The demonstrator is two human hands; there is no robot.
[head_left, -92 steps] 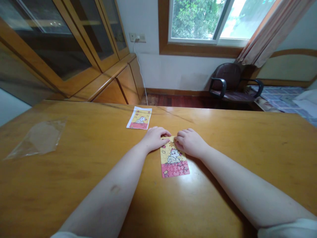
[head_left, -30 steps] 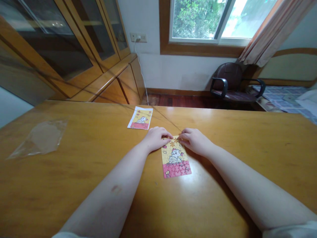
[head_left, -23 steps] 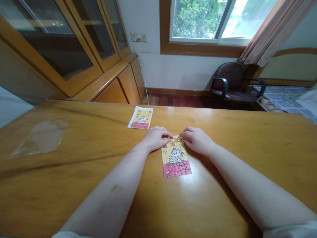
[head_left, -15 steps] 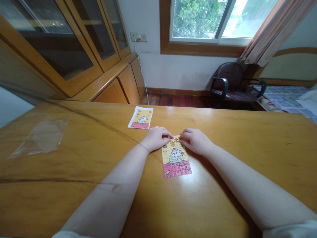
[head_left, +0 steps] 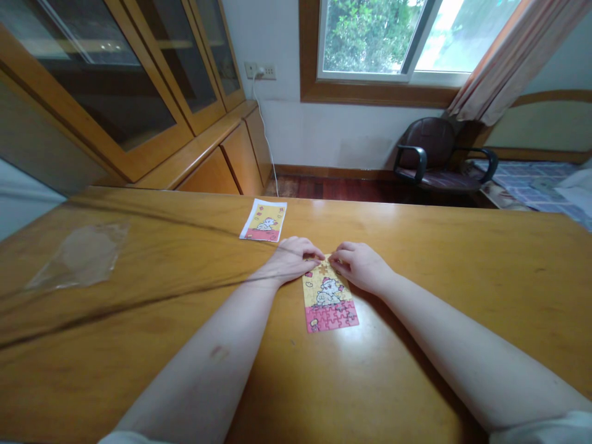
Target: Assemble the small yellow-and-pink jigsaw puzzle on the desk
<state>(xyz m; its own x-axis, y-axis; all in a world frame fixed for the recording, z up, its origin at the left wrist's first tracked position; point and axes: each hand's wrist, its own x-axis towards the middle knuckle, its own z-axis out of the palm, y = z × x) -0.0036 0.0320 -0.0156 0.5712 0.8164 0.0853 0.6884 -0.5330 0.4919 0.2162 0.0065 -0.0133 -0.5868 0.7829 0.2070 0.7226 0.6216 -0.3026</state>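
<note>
A small jigsaw puzzle (head_left: 329, 300) with a white cartoon animal on yellow and a pink lower band lies flat on the wooden table (head_left: 439, 259). My left hand (head_left: 292, 258) rests at its top left corner, fingers curled and tips pressed on the top edge. My right hand (head_left: 361, 264) sits at the top right corner, fingers curled and pinched at the same edge. A gap shows in the puzzle's top row between the two hands. Whether either hand holds a loose piece is hidden.
A printed picture card (head_left: 263, 220) with the same image lies beyond the left hand. A clear plastic bag (head_left: 78, 256) lies at the table's left. Behind stand wooden cabinets with glass doors (head_left: 139, 92), a dark armchair (head_left: 432, 154) and a window (head_left: 393, 37).
Over three seconds both hands have stayed at the puzzle's top edge with small finger shifts; the right fingertips have crept slightly left along it. The puzzle has not moved.
</note>
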